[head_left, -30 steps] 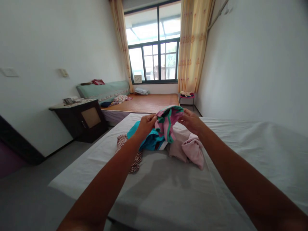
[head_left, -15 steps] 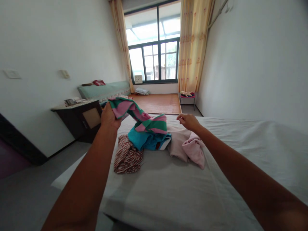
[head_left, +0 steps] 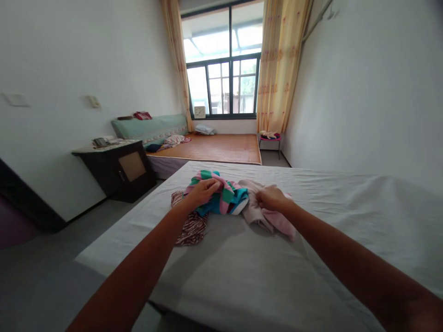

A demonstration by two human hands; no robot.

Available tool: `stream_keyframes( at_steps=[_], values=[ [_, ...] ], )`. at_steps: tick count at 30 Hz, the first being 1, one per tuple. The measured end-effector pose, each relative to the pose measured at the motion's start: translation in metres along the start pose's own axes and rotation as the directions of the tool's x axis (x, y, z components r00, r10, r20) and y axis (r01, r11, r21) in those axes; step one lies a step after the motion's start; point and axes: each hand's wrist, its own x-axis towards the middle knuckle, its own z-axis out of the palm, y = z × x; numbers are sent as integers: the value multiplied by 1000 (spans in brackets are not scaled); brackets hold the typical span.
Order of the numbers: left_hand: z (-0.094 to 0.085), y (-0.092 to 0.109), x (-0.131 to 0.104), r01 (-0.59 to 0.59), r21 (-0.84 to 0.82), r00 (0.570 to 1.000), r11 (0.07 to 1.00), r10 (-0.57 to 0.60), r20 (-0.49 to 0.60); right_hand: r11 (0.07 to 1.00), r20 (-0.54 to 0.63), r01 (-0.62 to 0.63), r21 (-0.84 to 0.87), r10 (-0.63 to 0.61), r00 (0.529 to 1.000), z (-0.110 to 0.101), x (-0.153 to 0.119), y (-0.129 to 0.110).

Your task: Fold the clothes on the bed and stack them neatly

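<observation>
My left hand (head_left: 204, 191) is closed, pinching a green-and-pink striped garment (head_left: 226, 192), which lies crumpled over a bright blue garment (head_left: 215, 205). My right hand (head_left: 272, 197) is closed on a beige garment (head_left: 249, 210), its fingertips partly hidden in the fabric. Below the right wrist, a light pink garment (head_left: 282, 223) pokes out from beside the beige one. A brown-and-white striped garment (head_left: 192, 229) sits at the left of the pile, partly behind my left forearm.
The clothes lie on a bed with a white sheet (head_left: 235, 267). Beyond it stands a second bed with a brown mat (head_left: 224, 147). A dark cabinet (head_left: 114, 173) is on the left, and a small pink stool (head_left: 270, 137) stands under the curtain (head_left: 278, 69).
My left hand has come right and down, lowering the striped garment onto the blue one. My right hand has moved down from the air onto the beige garment.
</observation>
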Motion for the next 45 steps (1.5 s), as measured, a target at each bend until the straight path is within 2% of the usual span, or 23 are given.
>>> stream_keyframes(
  at_steps=[2, 5, 7, 8, 10, 13, 14, 15, 18, 19, 20, 22, 23, 26, 30, 33, 36, 38, 39, 41, 43, 44, 45],
  values=[
    [9, 1, -1, -29, 27, 997, 999, 27, 75, 1000, -16, -5, -11, 5, 1000, -1, -2, 4],
    [14, 2, 1, -64, 39, 997, 997, 62, 38, 998, -154, -18, -59, 8, 988, -20, -4, 10],
    [15, 1, 2, -81, 54, 995, 995, 84, -45, 995, -346, -29, -91, -4, 938, -48, -7, 13],
    [15, -1, 2, -88, 59, 992, 994, 93, -82, 995, -460, -34, -90, -12, 888, -65, -9, 14],
    [16, -3, 2, -96, 72, 985, 993, 105, -138, 999, -697, -30, -27, 2, 717, -103, -15, 17],
    [19, -4, 0, -87, 145, 972, 986, 116, -203, 973, -932, 58, 222, 194, 308, -150, -24, 28],
    [21, -3, 0, -80, 179, 966, 981, 120, -228, 943, -934, 121, 309, 277, 224, -160, -26, 33],
    [23, -2, -1, -73, 211, 960, 975, 127, -252, 908, -913, 180, 379, 335, 232, -166, -28, 38],
    [31, 6, -1, -86, 274, 942, 958, 168, -289, 834, -800, 230, 501, 345, 491, -166, -30, 48],
    [35, 9, -1, -100, 285, 939, 953, 185, -290, 821, -784, 248, 515, 334, 522, -163, -32, 49],
    [38, 13, -1, -114, 292, 939, 950, 199, -281, 801, -800, 289, 525, 348, 489, -160, -34, 48],
    [46, 20, 1, -143, 292, 945, 946, 218, -244, 731, -845, 428, 531, 420, 331, -158, -41, 42],
    [51, 24, 3, -158, 287, 951, 945, 224, -214, 688, -848, 497, 529, 449, 282, -159, -44, 38],
    [74, 31, 8, -215, 259, 963, 942, 248, -102, 592, -832, 604, 533, 496, 248, -164, -50, 28],
    [112, 34, 6, -255, 257, 967, 932, 239, 91, 551, -829, 656, 516, 513, 221, -166, -53, 25],
    [124, 37, 4, -260, 317, 965, 912, 234, 119, 548, -816, 653, 523, 543, 198, -161, -53, 37],
    [97, 44, 21, -166, 190, 982, 968, 180, -58, 509, -748, 594, 623, 611, 261, -154, -46, 60],
    [59, 51, 44, -86, -97, 966, 992, 59, -252, 458, -701, 572, 680, 634, 326, -147, -37, 72],
    [38, 56, 56, -95, -262, 929, 960, -9, -370, 437, -690, 576, 691, 636, 345, -143, -32, 76],
    [-3, 62, 76, -207, -457, 850, 865, -72, -522, 421, -696, 605, 676, 635, 335, -133, -22, 77],
    [-33, 63, 84, -286, -486, 837, 826, -33, -547, 441, -726, 621, 648, 603, 329, -121, -13, 69],
    [-45, 60, 81, -277, -479, 851, 833, -19, -524, 455, -745, 611, 648, 547, 383, -114, -10, 63],
    [-54, 53, 74, -235, -458, 872, 857, -22, -489, 467, -749, 587, 661, 458, 480, -105, -8, 57]
  ],
)
